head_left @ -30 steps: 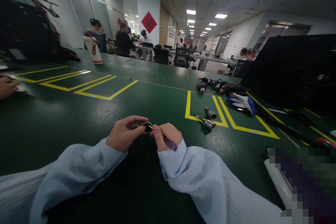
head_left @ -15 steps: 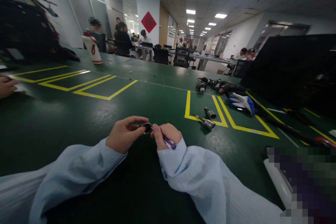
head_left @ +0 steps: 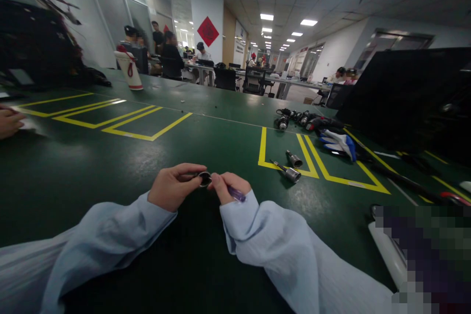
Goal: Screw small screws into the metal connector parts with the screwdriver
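Observation:
My left hand point(head_left: 170, 187) pinches a small metal hole saw point(head_left: 205, 180) between thumb and fingers, its round open end facing me. Closed around a screwdriver with a see-through purple handle point(head_left: 236, 194), my right hand point(head_left: 228, 187) is right beside the cup's rim. The screwdriver's tip is at the rim, but the fingers hide whether it touches. Two more metal pieces lie to the right on the green table: a hole saw with a thin shank point(head_left: 290, 174) across the yellow tape, and a shorter one point(head_left: 295, 159) just behind it.
Yellow tape frames point(head_left: 314, 175) mark the green table point(head_left: 176, 127). Dark metal parts with cables point(head_left: 290, 118) and a blue-white glove point(head_left: 338, 143) lie at the right. A white cup point(head_left: 129, 69) stands far left. Another person's hand point(head_left: 9, 121) rests at the left edge.
My right hand has turned a little about the screwdriver, whose purple handle now points slightly more up and shows less. My left hand keeps its hold on the hole saw, nearly still.

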`<action>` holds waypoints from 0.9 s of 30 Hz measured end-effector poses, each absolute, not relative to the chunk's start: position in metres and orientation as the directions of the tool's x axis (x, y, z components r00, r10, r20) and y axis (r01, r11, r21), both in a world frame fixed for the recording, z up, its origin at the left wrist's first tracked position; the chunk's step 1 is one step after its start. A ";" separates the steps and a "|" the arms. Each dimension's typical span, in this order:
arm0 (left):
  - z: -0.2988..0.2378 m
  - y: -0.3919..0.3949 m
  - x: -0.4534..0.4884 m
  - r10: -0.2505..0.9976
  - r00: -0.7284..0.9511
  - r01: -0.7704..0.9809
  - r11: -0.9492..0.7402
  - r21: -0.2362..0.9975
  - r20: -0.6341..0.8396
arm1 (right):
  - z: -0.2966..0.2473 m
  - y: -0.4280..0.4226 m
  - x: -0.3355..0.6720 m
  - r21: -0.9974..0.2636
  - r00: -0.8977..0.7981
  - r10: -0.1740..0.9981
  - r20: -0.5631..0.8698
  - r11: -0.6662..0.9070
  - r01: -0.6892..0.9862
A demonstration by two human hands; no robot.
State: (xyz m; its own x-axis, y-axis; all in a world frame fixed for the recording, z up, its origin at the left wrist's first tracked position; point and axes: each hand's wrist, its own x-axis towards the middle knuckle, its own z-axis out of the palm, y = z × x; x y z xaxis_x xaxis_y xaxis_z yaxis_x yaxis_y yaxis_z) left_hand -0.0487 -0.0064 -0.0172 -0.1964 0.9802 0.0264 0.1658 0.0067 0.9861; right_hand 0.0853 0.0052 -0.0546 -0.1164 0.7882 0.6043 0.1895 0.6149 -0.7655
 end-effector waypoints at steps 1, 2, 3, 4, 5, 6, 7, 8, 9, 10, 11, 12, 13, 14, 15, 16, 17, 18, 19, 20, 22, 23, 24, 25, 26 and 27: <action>-0.017 -0.006 -0.049 0.981 -0.195 0.128 0.018 0.992 0.007 | -0.056 0.006 0.085 -0.643 -0.172 0.684 0.709 0.727 0.241; -0.017 -0.006 -0.050 0.981 -0.195 0.088 0.023 0.996 -0.005 | -0.058 0.008 0.085 -0.517 -0.224 0.577 0.786 0.811 0.273; -0.017 -0.006 -0.050 0.981 -0.195 0.047 0.026 0.999 -0.016 | -0.059 0.009 0.085 -0.414 -0.267 0.487 0.831 0.864 0.287; -0.017 -0.006 -0.051 0.980 -0.195 0.005 0.033 0.999 -0.031 | -0.060 0.010 0.085 -0.345 -0.298 0.429 0.853 0.891 0.295; -0.017 -0.007 -0.051 0.980 -0.193 -0.038 0.047 0.998 -0.054 | -0.061 0.011 0.085 -0.307 -0.316 0.399 0.861 0.902 0.302; -0.017 -0.007 -0.050 0.978 -0.191 -0.084 0.066 0.994 -0.081 | -0.060 0.011 0.085 -0.290 -0.324 0.387 0.863 0.906 0.310; -0.016 -0.007 -0.050 0.975 -0.192 -0.129 0.084 0.988 -0.108 | -0.060 0.011 0.086 -0.285 -0.328 0.385 0.863 0.906 0.313; -0.015 -0.007 -0.049 0.972 -0.193 -0.172 0.098 0.980 -0.131 | -0.059 0.011 0.087 -0.284 -0.328 0.383 0.864 0.907 0.311; -0.014 -0.008 -0.048 0.969 -0.196 -0.208 0.108 0.972 -0.150 | -0.058 0.011 0.087 -0.282 -0.320 0.376 0.869 0.910 0.304; -0.013 -0.008 -0.048 0.966 -0.199 -0.236 0.115 0.965 -0.164 | -0.056 0.010 0.087 -0.281 -0.304 0.369 0.878 0.913 0.296; -0.012 -0.008 -0.047 0.964 -0.201 -0.254 0.120 0.960 -0.174 | -0.055 0.009 0.088 -0.279 -0.283 0.360 0.889 0.916 0.288; -0.011 -0.007 -0.047 0.963 -0.201 -0.263 0.122 0.957 -0.178 | -0.055 0.009 0.088 -0.278 -0.258 0.351 0.900 0.919 0.281; -0.011 -0.007 -0.047 0.964 -0.200 -0.263 0.120 0.957 -0.176 | -0.054 0.008 0.088 -0.281 -0.234 0.347 0.908 0.920 0.273; -0.011 -0.007 -0.047 0.966 -0.196 -0.256 0.116 0.960 -0.169 | -0.053 0.008 0.088 -0.289 -0.216 0.350 0.912 0.919 0.267; -0.011 -0.007 -0.048 0.969 -0.190 -0.245 0.111 0.963 -0.159 | -0.053 0.007 0.089 -0.300 -0.212 0.357 0.910 0.918 0.260; -0.012 -0.007 -0.049 0.972 -0.184 -0.231 0.104 0.967 -0.149 | -0.052 0.007 0.089 -0.310 -0.221 0.366 0.904 0.917 0.253; -0.013 -0.007 -0.049 0.974 -0.181 -0.217 0.098 0.971 -0.139 | -0.051 0.006 0.090 -0.319 -0.241 0.377 0.894 0.915 0.246; -0.014 -0.006 -0.050 0.975 -0.179 -0.203 0.095 0.975 -0.132 | -0.050 0.005 0.091 -0.328 -0.264 0.387 0.883 0.913 0.242; -0.015 -0.006 -0.051 0.976 -0.178 -0.188 0.092 0.978 -0.126 | -0.050 0.004 0.092 -0.334 -0.286 0.395 0.873 0.911 0.242; -0.017 -0.006 -0.051 0.977 -0.178 -0.171 0.087 0.981 -0.118 | -0.049 0.004 0.093 -0.338 -0.301 0.403 0.864 0.909 0.245; -0.018 -0.005 -0.052 0.978 -0.187 -0.128 0.069 0.989 -0.093 | -0.049 0.003 0.093 -0.347 -0.323 0.421 0.847 0.900 0.264; -0.019 -0.005 -0.052 0.979 -0.187 -0.101 0.058 0.993 -0.076 | -0.049 0.003 0.094 -0.349 -0.332 0.430 0.840 0.895 0.276; -0.019 -0.005 -0.052 0.981 -0.183 -0.073 0.047 0.996 -0.060 | -0.049 0.003 0.094 -0.349 -0.339 0.434 0.835 0.893 0.285; -0.019 -0.005 -0.052 0.983 -0.180 -0.045 0.035 0.998 -0.043 | -0.050 0.003 0.094 -0.345 -0.345 0.434 0.832 0.892 0.291; -0.018 -0.005 -0.052 0.985 -0.173 -0.018 0.025 1.000 -0.028 | -0.050 0.004 0.094 -0.341 -0.350 0.432 0.831 0.893 0.294; -0.018 -0.005 -0.052 0.986 -0.164 0.007 0.016 1.000 -0.015 | -0.050 0.004 0.094 -0.337 -0.355 0.429 0.831 0.895 0.293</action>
State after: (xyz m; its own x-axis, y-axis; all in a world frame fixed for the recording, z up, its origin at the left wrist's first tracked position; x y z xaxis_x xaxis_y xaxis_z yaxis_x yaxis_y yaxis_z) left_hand -0.0523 -0.0052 -0.0180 -0.1637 0.9864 -0.0150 0.0073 0.0164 0.9998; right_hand 0.0939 0.0042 -0.0501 -0.3546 0.4292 0.8307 0.2927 0.8947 -0.3374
